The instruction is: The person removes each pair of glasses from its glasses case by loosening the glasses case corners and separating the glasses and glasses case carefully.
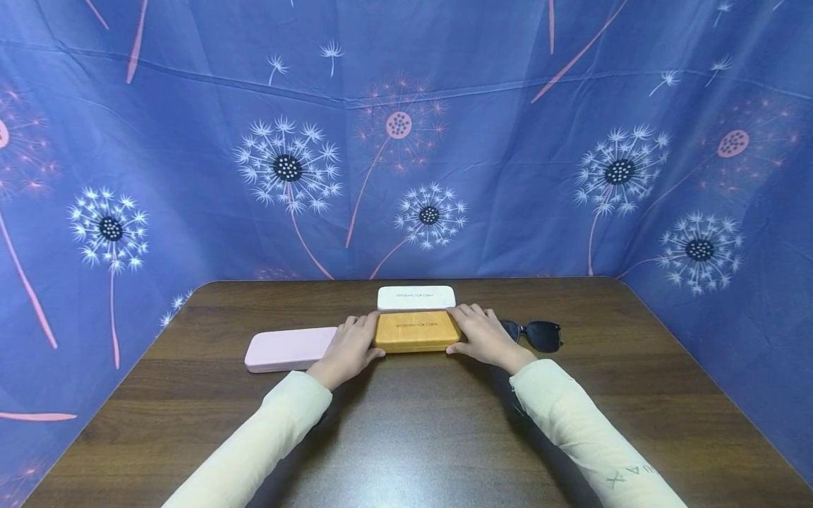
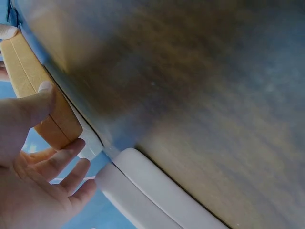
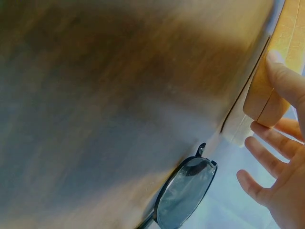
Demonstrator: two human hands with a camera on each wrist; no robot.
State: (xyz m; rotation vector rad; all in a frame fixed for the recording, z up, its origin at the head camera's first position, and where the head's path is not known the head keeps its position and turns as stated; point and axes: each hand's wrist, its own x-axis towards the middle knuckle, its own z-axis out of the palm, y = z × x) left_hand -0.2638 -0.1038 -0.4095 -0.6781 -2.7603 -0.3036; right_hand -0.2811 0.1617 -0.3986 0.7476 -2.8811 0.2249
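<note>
An orange-yellow glasses case (image 1: 417,334) with dark lettering on its lid lies lengthwise between both hands, closed. My left hand (image 1: 351,347) grips its left end; in the left wrist view the thumb is on the near side and a finger curls under the end. The right hand (image 1: 488,339) holds the other end likewise, thumb in front, remaining fingers spread in the right wrist view. Just behind stands a white case (image 1: 416,297), partly covered by the orange-yellow one. Whether the held case touches the table I cannot tell.
A pink case (image 1: 286,351) lies on the brown wooden table (image 1: 406,423), its right end behind the left hand. Dark sunglasses (image 1: 543,336) rest beside the right hand, partly hidden by it. A blue dandelion-print cloth (image 1: 508,233) hangs along the table's back edge.
</note>
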